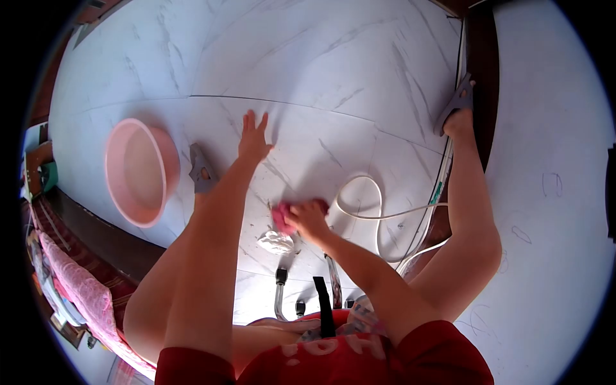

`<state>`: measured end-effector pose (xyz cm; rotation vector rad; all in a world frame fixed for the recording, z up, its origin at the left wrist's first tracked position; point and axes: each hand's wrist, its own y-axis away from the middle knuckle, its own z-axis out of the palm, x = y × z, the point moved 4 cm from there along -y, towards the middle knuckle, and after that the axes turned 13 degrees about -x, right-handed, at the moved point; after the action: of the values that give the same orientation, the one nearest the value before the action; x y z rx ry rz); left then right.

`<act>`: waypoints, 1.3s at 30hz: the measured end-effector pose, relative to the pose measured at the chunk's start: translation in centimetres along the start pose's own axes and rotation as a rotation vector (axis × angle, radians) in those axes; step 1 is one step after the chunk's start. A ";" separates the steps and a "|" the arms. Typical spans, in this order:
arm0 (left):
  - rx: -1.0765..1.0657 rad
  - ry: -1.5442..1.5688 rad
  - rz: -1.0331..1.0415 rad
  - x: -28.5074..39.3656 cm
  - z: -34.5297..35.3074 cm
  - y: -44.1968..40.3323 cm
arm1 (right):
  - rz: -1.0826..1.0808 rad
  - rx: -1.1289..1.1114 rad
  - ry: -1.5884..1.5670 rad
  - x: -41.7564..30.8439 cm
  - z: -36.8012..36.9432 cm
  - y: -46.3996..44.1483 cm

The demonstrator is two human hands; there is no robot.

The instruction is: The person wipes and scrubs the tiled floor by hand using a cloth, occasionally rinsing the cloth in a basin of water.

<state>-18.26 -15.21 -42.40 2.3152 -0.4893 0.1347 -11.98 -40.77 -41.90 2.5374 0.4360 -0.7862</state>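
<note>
My right hand [309, 221] grips a dark pink cloth [280, 217] pressed on the white marbled floor [308, 154]. Right beside the cloth lies a crumpled white tissue or rag [276, 242], with small dark specks of dirt around it. Farther forward and to the left, my left hand [255, 138] is stretched out with its fingers spread, at or just above the floor, holding nothing. To the left of that hand stands a pink plastic basin [142, 172] with cloudy liquid in it.
A white cable [380, 218] loops over the floor at the right, near the wall [545, 192]. Chair legs [280, 282] stand close in front of my body. My feet wear grey slippers [204, 170]. A bed with pink bedding [83, 276] is at the lower left.
</note>
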 end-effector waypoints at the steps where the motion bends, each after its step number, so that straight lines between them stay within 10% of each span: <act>1: 0.014 0.000 -0.005 -0.7 0.7 1.4 | -0.091 0.035 -0.077 -1.4 -0.4 1.1; 5: 0.025 -0.011 -0.153 -3.8 2.6 6.7 | 0.019 0.169 -0.806 1.5 -8.5 -1.9; 7: -0.010 0.077 -0.219 -4.6 3.2 8.6 | 0.213 0.860 -0.322 7.4 -12.0 -4.2; 13: -0.060 0.077 -0.108 -5.4 4.8 8.7 | 0.933 0.763 -0.261 21.1 -20.7 -12.3; 17: -0.020 0.161 -0.069 -5.8 5.1 8.9 | 0.514 0.482 0.200 11.9 -15.7 -16.3; 20: -0.005 0.189 -0.031 -6.0 5.0 9.1 | -0.022 0.412 0.128 1.3 -7.3 -11.5; 25: -0.019 0.110 0.000 -6.9 5.9 8.0 | -0.260 -0.081 -0.132 -5.5 2.5 0.9; 27: -0.033 0.110 -0.024 -6.8 5.6 7.6 | -0.101 -0.087 -0.288 -3.5 0.6 1.1; 33: -0.127 0.181 -0.083 -6.5 5.0 8.1 | 0.372 0.908 -0.246 16.1 -12.4 -5.6; 39: -0.159 0.186 -0.133 -6.3 4.5 8.5 | 1.036 0.862 -0.389 19.9 -21.9 -8.2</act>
<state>-27.56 -21.94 -41.47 2.1468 -0.2430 0.2355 10.22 -19.66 -40.20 2.6094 -1.5053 -1.0836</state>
